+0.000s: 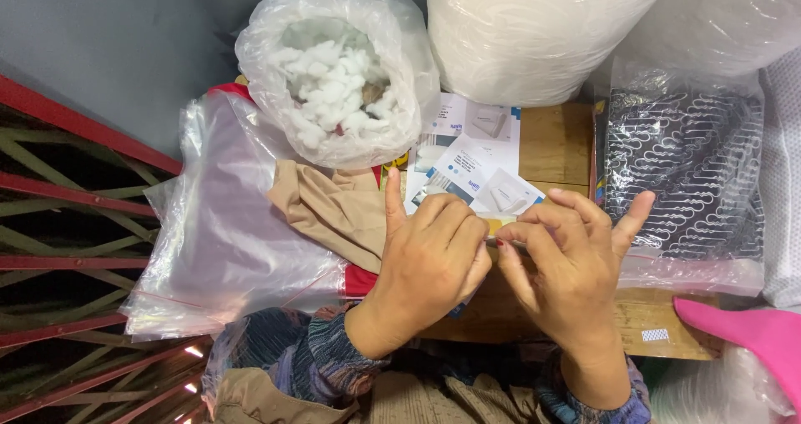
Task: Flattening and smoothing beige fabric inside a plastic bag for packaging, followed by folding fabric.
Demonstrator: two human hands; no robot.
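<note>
Your left hand (430, 253) and right hand (567, 261) pinch one small thin item (494, 240) between fingertips. A bag of white stuffing (338, 78) sits beyond your left hand.

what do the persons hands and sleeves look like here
Both hands are bare: no gloves, rings or watch show on the left hand or the right hand. The nails are short and unpainted. Each wrist comes out of a loose patterned sleeve in dark blue and purple with fine wavy lines; the right sleeve shows only at the frame's bottom edge.
</note>
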